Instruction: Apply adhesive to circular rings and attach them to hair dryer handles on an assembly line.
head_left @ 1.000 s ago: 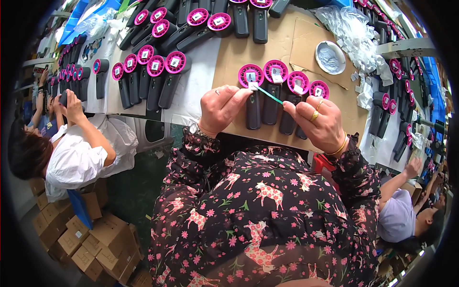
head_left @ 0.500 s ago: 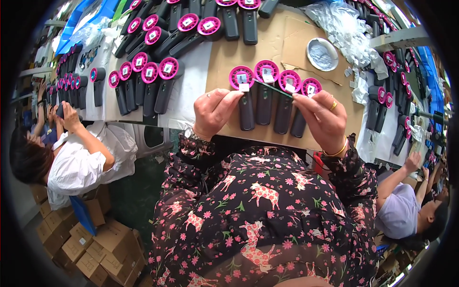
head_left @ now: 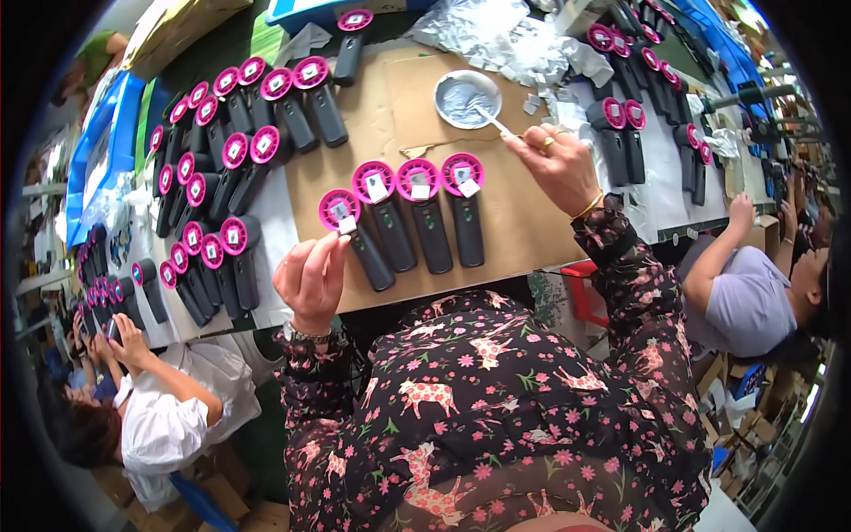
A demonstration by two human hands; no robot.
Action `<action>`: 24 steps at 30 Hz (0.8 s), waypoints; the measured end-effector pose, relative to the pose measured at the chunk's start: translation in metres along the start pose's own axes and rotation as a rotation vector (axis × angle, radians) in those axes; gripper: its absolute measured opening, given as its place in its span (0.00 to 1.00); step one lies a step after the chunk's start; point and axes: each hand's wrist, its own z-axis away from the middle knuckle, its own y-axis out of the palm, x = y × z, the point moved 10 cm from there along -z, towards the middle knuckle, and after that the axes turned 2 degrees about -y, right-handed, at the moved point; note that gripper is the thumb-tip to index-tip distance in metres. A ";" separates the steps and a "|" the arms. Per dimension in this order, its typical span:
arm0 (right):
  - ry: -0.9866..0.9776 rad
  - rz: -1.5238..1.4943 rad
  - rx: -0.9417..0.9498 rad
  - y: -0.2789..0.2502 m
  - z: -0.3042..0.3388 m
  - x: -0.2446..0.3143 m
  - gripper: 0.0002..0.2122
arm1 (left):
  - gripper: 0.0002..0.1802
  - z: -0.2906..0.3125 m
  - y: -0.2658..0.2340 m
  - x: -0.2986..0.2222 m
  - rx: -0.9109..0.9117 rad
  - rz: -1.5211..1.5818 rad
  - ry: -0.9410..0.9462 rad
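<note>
My right hand [head_left: 558,164] pinches a thin pale stick [head_left: 490,118], whose far end dips into grey paste in a round white bowl [head_left: 438,97]. Lower left, my left hand [head_left: 310,279] has thumb and fingertips closed on a small white square piece [head_left: 347,225]. That piece is at the lower edge of the pink ring head of the nearest handheld fan [head_left: 370,259]; whether it touches is hard to tell. Beside it lie more dark-handled, pink-headed fans in a row, including the rightmost fan [head_left: 467,232]. White squares sit on their heads.
Many similar fans [head_left: 297,115] lie on the table's left side, with others [head_left: 620,142] to the right. Crumpled clear plastic and white scraps [head_left: 487,35] are heaped behind the bowl. Cardboard [head_left: 532,226] covers the work area. A person in white [head_left: 186,399] sits left, another in lilac [head_left: 745,288] right.
My right hand has moved from the fan row to the bowl, putting the stick's end in the paste. My left hand stays by the leftmost fan of the row. The view has shifted.
</note>
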 end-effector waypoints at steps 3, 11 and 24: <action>0.081 -0.098 -0.071 -0.005 0.000 -0.006 0.10 | 0.18 -0.007 0.005 -0.005 0.014 0.009 0.010; 0.506 -0.531 -0.100 -0.010 -0.021 -0.139 0.07 | 0.17 -0.026 0.004 -0.015 0.021 0.026 0.049; 0.369 -0.236 0.298 0.126 -0.107 -0.208 0.16 | 0.15 -0.026 -0.014 -0.017 0.053 -0.099 -0.001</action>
